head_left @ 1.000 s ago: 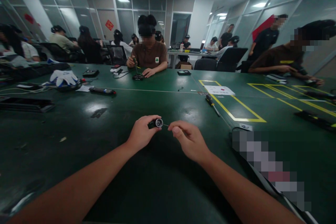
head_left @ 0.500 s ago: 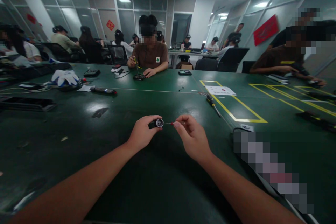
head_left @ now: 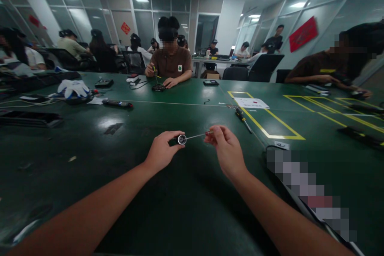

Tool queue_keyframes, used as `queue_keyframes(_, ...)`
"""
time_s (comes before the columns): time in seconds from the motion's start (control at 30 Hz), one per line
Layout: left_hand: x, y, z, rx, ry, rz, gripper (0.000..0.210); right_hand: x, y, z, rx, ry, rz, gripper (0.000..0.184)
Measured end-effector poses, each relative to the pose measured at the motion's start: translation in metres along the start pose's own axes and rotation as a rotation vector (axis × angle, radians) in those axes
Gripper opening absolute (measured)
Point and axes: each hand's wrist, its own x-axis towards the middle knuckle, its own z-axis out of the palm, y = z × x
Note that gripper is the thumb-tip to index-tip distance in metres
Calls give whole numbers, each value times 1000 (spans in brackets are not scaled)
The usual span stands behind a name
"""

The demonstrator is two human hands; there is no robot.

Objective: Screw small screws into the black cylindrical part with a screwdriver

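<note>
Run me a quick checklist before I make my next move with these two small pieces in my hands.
1. Left hand holding the dark round part: ok, gripped between thumb and fingers.
2. Round end in view: ok, it faces the camera.
3. Right hand holding the thin piece: ok, pinched at its far end, near a red bit.
4. Thin piece fixed to the round part: cannot tell; it meets the rim in the picture, but the joint is too small to see.
5. Screwdriver clear of both hands: ok, it lies beyond the right hand.
6. Gloves on: not ok, both hands are bare.
</note>
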Motion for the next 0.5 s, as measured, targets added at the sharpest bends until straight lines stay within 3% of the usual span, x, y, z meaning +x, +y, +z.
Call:
queue_keyframes(0.17,0,2,1,11,-7,-6,39,-9,-3,2,-253,-83,-145,28)
queue_keyframes(0.37,0,6,-1,28,-17,-14,39,-12,-2,0,-359,-136,-191,26)
queue_keyframes(0.5,0,2,0,17,-18,-13,39,-15,-4,-1,-424,-245,-198,23)
